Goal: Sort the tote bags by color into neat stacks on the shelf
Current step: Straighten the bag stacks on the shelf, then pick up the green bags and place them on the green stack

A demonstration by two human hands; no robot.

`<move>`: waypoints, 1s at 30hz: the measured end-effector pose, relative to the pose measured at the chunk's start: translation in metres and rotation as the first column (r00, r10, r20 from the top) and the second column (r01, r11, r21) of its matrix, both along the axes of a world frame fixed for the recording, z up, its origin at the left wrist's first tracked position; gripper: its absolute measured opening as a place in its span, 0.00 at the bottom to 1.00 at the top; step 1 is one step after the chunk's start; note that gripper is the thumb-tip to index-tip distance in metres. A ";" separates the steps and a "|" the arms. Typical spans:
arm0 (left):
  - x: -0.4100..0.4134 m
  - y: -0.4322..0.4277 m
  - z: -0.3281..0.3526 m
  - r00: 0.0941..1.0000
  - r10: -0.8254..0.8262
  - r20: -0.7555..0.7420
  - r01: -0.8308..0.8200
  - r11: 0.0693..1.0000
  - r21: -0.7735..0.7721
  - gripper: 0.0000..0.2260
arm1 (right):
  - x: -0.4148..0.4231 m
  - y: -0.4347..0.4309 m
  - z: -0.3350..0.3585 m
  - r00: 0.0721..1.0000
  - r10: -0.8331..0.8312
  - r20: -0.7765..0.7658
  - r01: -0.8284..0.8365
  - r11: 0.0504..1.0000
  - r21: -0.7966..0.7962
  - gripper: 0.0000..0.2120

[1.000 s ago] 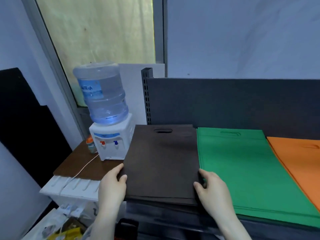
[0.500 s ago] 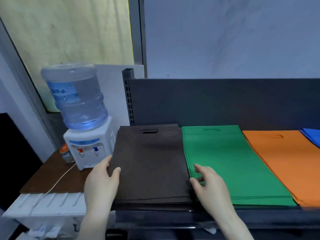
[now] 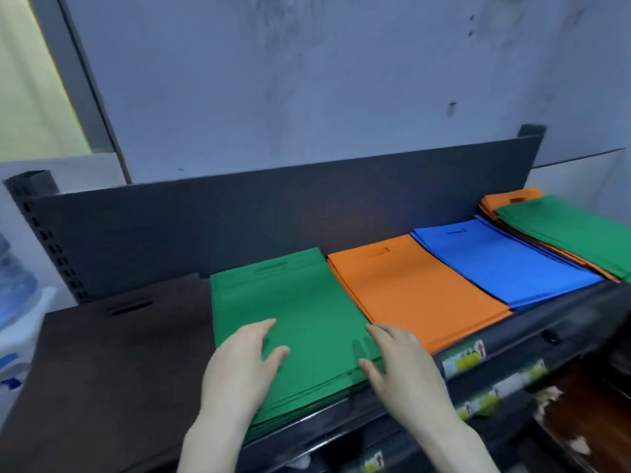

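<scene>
Brown stack (image 3: 112, 353) lies at the shelf's (image 3: 560, 315) left end. Left hand (image 3: 239, 367), fingers extended and grasping nothing, rests on the green stack's (image 3: 293, 302) front left corner. Right hand (image 3: 399, 367), likewise released, presses its front right edge, beside the orange stack (image 3: 416, 288). Risk: uneven pushing may skew layers past the shelf's front edge or ruffle orange bags. Blue stack (image 3: 502, 264) and unsorted pile (image 3: 563, 227) lie rightward.

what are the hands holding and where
Nothing held: left hand rests flat on the green stack, near-left part; right hand touches its near right edge.
</scene>
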State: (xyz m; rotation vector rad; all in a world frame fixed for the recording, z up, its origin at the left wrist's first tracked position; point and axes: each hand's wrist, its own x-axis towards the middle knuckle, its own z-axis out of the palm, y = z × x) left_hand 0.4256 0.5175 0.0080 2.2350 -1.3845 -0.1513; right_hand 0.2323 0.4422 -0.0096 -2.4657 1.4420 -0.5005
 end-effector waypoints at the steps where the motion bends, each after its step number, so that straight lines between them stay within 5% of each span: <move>1: -0.015 -0.011 0.001 0.999 -0.033 0.005 0.033 0.999 0.009 0.24 | -0.015 -0.006 0.003 1.000 -0.017 -0.001 0.017 1.000 -0.004 0.27; 13: -0.188 -0.149 0.023 0.886 -0.428 0.178 0.417 0.904 0.097 0.29 | -0.211 -0.106 0.038 0.987 -0.128 -0.100 0.116 0.986 -0.123 0.28; 30: -0.355 -0.335 0.049 0.684 -0.685 0.250 0.643 0.729 0.236 0.30 | -0.412 -0.257 0.050 0.955 -0.256 -0.147 0.241 0.964 -0.115 0.29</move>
